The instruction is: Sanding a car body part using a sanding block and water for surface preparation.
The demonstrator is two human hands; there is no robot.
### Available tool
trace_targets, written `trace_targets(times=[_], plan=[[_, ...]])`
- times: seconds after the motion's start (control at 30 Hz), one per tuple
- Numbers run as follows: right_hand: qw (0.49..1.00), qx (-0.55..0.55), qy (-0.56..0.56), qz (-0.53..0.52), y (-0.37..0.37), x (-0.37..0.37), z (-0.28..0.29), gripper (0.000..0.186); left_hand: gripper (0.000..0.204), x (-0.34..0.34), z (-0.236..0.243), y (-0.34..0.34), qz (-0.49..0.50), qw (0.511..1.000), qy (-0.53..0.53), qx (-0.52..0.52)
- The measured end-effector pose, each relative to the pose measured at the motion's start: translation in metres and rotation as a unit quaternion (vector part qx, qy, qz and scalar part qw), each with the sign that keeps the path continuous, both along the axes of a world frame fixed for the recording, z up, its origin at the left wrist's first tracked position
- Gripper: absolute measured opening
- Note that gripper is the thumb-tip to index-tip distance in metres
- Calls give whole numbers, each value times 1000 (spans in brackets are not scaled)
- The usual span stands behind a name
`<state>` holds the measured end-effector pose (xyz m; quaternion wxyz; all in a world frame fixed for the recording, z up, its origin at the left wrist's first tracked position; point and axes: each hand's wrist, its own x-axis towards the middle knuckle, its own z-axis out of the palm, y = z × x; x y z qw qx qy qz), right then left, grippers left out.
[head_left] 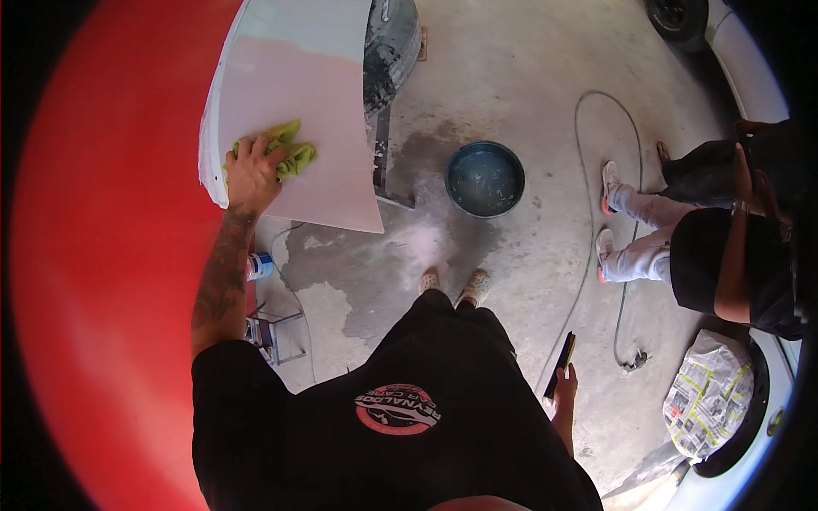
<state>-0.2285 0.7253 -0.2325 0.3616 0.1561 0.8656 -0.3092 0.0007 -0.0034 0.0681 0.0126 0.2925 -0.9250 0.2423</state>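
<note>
My left hand (253, 176) is closed over a crumpled yellow-green cloth (296, 158), pressing it on the left part of a curved panel (315, 111). The panel looks like a car body part, white at its far end and dull pink over the rest. Low on my right side, away from the panel, my right hand (566, 386) grips a long, thin dark block (560, 362) with a tan edge; it looks like a sanding block. Part of that hand is hidden behind the block.
A dark round tub (485, 179) of cloudy water stands on the wet concrete floor. Beyond the panel is a metal stand (382, 153). A hose (588, 170) loops across the floor. Two people (716, 247) stand at right, near a paper-covered wheel (709, 396). A red surface (111, 255) fills the left.
</note>
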Motion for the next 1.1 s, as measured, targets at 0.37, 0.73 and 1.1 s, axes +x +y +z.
trace_targets(times=[0.37, 0.73, 1.1], plan=[[970, -197, 75, 124, -285, -5, 32, 64, 40, 31, 69, -46, -28, 991, 130, 9], [889, -307, 222, 258, -593, 175, 165, 87, 70, 21, 12, -174, 22, 866, 466, 178], [898, -239, 273, 248, -729, 82, 200, 99, 66, 14, 8, -165, 26, 809, 535, 241]])
